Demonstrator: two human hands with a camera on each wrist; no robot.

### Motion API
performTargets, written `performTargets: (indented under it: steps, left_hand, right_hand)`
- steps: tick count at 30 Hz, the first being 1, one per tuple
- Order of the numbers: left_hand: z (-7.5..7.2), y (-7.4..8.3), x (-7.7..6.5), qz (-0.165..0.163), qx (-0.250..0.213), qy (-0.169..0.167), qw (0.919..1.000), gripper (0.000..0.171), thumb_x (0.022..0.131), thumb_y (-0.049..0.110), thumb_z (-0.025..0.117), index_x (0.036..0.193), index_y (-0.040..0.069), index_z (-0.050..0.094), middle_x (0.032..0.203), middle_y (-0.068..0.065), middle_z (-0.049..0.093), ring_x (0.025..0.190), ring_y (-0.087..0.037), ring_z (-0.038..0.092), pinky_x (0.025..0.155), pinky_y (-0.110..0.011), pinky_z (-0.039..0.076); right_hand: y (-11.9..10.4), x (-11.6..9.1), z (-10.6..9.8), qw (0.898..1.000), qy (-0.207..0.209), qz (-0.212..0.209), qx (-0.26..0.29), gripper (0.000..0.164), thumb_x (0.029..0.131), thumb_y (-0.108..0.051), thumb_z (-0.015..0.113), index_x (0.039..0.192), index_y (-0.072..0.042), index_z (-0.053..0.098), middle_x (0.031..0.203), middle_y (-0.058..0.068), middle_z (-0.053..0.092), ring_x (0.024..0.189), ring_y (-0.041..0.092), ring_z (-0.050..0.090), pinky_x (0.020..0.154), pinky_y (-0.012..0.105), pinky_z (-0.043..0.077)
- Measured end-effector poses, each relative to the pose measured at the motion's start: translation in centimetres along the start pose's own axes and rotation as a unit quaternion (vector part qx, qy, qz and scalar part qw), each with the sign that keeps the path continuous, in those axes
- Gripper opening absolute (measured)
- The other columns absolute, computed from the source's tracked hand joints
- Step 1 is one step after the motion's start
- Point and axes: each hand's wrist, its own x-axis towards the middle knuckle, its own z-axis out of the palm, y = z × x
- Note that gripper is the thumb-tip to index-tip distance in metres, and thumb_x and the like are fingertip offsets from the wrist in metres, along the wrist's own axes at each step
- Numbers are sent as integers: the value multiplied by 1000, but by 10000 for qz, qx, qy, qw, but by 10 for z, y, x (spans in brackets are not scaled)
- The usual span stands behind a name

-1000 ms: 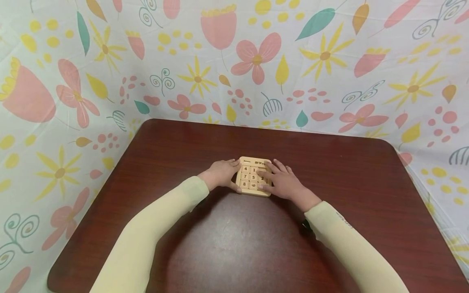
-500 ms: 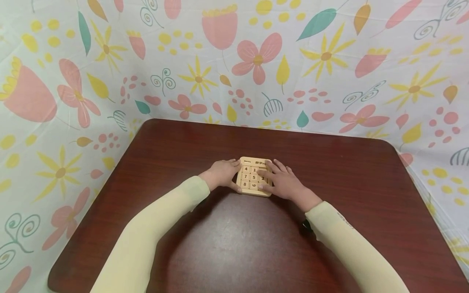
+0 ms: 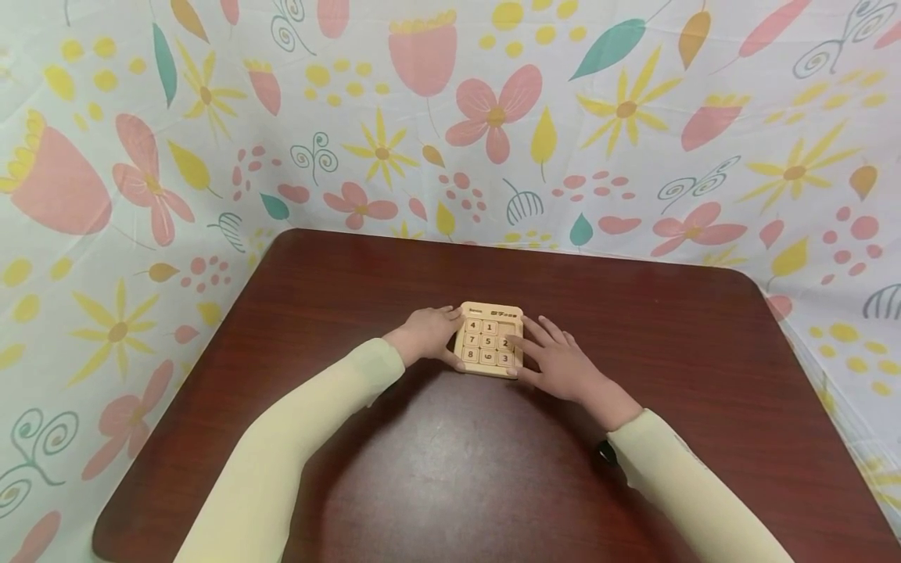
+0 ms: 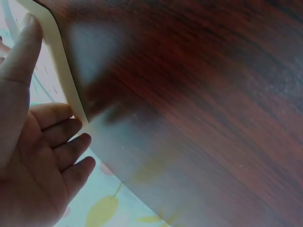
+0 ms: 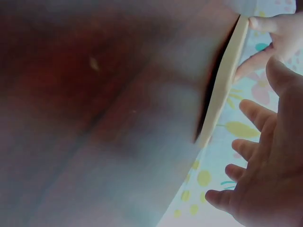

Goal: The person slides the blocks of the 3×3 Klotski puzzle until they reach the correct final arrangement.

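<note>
A pale wooden sliding number puzzle (image 3: 488,370) lies flat on the table, with a gap at the upper right of its tile grid. The top row shows 4 and 1; below come 7, 5, 2, and then 8, a sideways-looking 6 or 9, and 3. My left hand (image 3: 426,335) holds the puzzle's left side, thumb at the lower corner and fingers near the upper one. At the right side my right hand (image 3: 559,362) has its fingers spread; the index fingertip is over or by tile 2 (image 3: 504,342). Whether it touches cannot be made out.
The dark reddish-brown table (image 3: 436,485) has rounded corners and a glossy reflection at its front. A white cloth (image 3: 436,117) with flowers and leaves hangs behind it and along the left and right sides.
My right hand has drawn back to the right and slightly toward me, uncovering tile 3 and the gap at the upper right. The left hand and the puzzle stay put.
</note>
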Motion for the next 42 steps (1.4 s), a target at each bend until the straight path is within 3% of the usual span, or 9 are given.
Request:
performTargets:
  steps: [12,28,42]
  left_hand:
    - [-2,5,-2,-84,11,7,10000,104,83,70,69,162,12,32,171,-3,26,160,-21,26,127,-37,33]
    - [0,3,-1,-104,-76,-30,9999,105,83,70,68,163,13,30,172,-3,23,160,-20,24,127,-38,32]
    - [-2,3,-3,-57,-169,1,9998,104,83,68,70,162,11,31,172,-4,24,160,-21,24,127,-39,32]
  right_hand:
    - [-6,-10,6,9997,-195,167,62,66,99,-54,58,153,-16,50,170,19,26,156,50,19,116,77,26]
    - [-14,-12,8,9995,-166,256,-43,67,99,-49,62,153,-11,50,166,19,35,155,50,24,116,76,28]
    - [-11,-10,11,9988,-243,423,-21,66,100,-50,59,155,-14,48,167,20,33,155,51,23,115,75,28]
